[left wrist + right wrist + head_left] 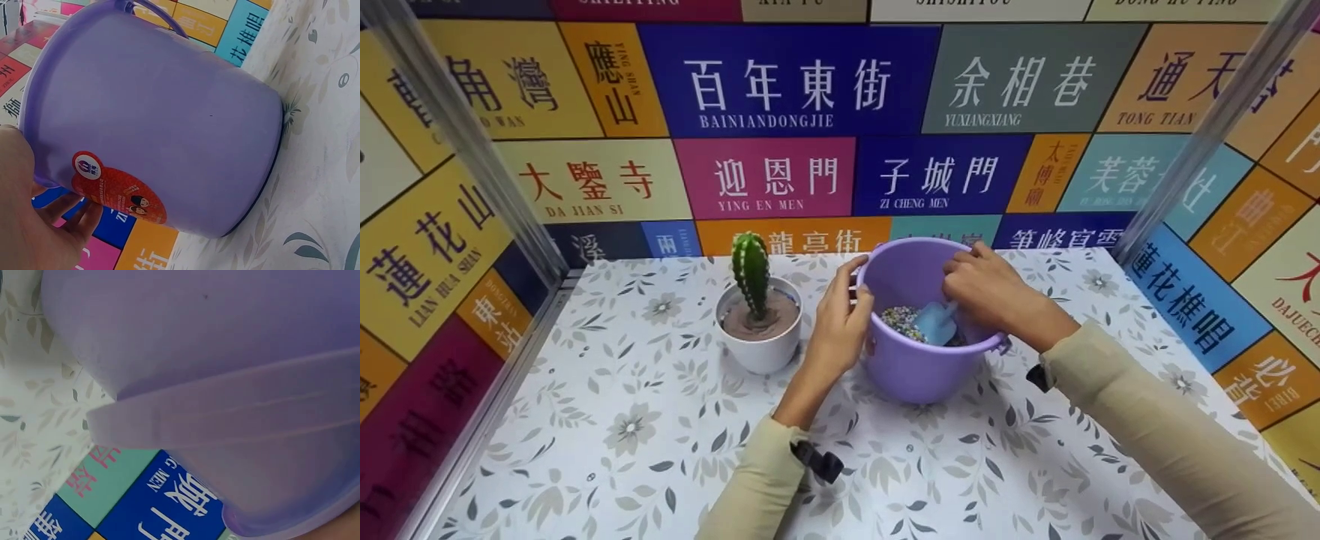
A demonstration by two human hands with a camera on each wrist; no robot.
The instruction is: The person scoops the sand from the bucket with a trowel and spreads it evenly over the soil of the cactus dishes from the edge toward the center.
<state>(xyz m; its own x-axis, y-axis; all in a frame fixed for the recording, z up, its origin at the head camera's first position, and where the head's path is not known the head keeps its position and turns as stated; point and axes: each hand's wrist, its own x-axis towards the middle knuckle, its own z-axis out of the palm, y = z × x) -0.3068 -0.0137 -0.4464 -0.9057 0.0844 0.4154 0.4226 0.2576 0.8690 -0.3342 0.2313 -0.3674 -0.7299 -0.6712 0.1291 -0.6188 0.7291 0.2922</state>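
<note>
A purple plastic bucket (926,375) stands on the table, holding small multicoloured pebbles (898,321). My left hand (840,319) holds its left rim, and in the left wrist view the fingers (83,224) lie against the outer wall beside a red sticker (126,197). Over the right rim reaches my right hand (986,289), its fingers curled at the handle end of a light-blue scoop (936,322). The scoop's blade rests on the pebbles, and its grip is mostly hidden by those fingers. From the right wrist, the bucket's carrying handle (225,405) crosses the outer wall.
Left of the bucket, close by my left hand, stands a green cactus (751,277) in a white pot (763,349) filled with brownish soil. A floral cloth (630,427) covers the table. Panels with printed place names (787,82) enclose the back and sides.
</note>
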